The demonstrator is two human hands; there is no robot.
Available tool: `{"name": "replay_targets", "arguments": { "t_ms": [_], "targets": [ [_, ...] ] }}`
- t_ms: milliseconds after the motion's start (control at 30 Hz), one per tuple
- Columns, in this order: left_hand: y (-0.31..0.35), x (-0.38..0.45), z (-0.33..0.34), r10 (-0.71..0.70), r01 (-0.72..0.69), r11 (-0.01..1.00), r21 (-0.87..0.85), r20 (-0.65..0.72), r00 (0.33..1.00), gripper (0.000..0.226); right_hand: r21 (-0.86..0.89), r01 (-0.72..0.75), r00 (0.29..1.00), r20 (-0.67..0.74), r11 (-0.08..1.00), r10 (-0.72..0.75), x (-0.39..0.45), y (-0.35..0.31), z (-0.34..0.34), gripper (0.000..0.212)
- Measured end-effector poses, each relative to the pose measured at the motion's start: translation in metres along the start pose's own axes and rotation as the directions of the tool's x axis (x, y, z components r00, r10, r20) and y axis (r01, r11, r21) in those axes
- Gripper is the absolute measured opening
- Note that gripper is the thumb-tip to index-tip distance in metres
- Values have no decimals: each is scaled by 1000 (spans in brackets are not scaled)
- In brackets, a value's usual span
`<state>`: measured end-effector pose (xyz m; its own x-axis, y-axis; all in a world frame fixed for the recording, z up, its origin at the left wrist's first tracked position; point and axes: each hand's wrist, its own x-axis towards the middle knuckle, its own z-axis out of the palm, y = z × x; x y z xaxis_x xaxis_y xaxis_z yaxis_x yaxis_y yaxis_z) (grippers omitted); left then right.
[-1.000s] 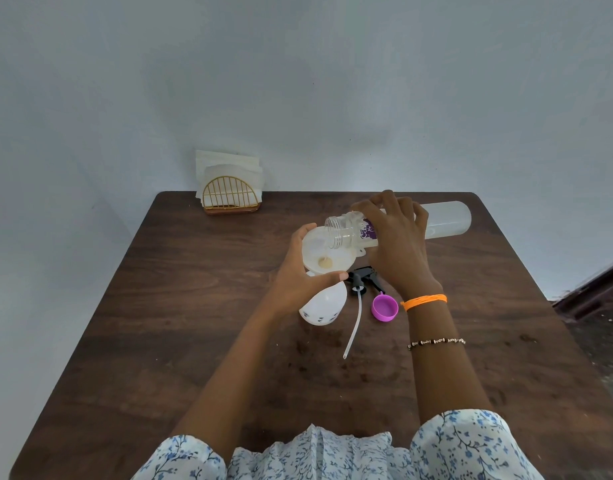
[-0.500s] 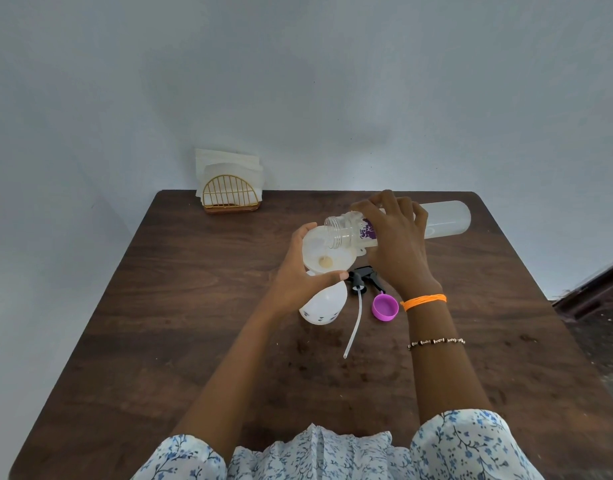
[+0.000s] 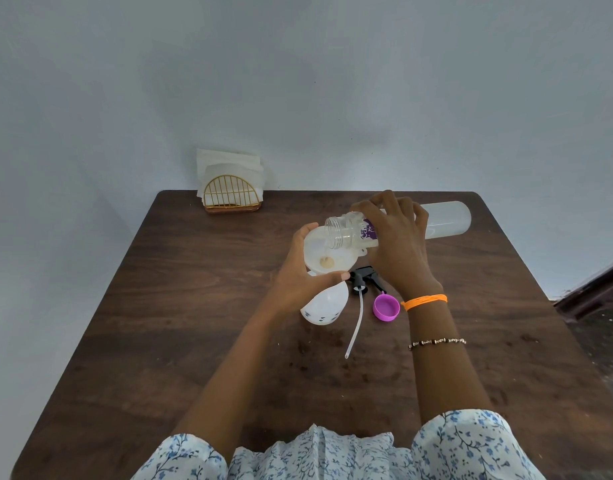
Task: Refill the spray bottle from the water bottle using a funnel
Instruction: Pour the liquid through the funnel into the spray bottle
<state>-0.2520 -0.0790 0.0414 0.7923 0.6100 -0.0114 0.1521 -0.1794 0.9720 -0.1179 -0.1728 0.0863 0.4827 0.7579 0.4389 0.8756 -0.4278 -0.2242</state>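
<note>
A white funnel (image 3: 320,252) sits in the neck of a white spray bottle (image 3: 324,304) with small dark marks, upright on the table. My left hand (image 3: 299,275) grips the funnel's rim and the bottle's top. My right hand (image 3: 395,247) holds a clear water bottle (image 3: 443,221) with a purple label, tipped almost flat with its open mouth over the funnel. A thin stream falls into the funnel. The black spray head (image 3: 363,280) with its long white tube lies on the table beside the spray bottle. A purple cap (image 3: 386,307) lies open side up to its right.
A gold wire napkin holder (image 3: 230,195) with white napkins stands at the far left edge of the dark wooden table (image 3: 159,323). A pale wall rises behind the table. The floor drops away at the right.
</note>
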Motion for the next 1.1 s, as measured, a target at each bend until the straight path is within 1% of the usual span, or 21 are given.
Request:
{"name": "replay_targets", "arguments": {
  "t_ms": [433, 600, 800, 1100],
  "targets": [
    [1, 0, 0, 4, -4, 1000, 4, 0, 1000, 86, 7, 2, 1000, 14, 1000, -2, 0, 0, -4, 57],
    [-1, 0, 0, 2, -2, 1000, -1, -4, 1000, 86, -2, 0, 1000, -15, 1000, 0, 0, 2, 1, 61],
    [-2, 1, 0, 0, 0, 1000, 22, -6, 1000, 86, 1, 4, 1000, -13, 1000, -4, 0, 2, 0, 58],
    [-3, 2, 0, 6, -5, 1000, 20, -11, 1000, 85, -2, -3, 1000, 15, 1000, 3, 0, 1, -1, 59]
  ]
}}
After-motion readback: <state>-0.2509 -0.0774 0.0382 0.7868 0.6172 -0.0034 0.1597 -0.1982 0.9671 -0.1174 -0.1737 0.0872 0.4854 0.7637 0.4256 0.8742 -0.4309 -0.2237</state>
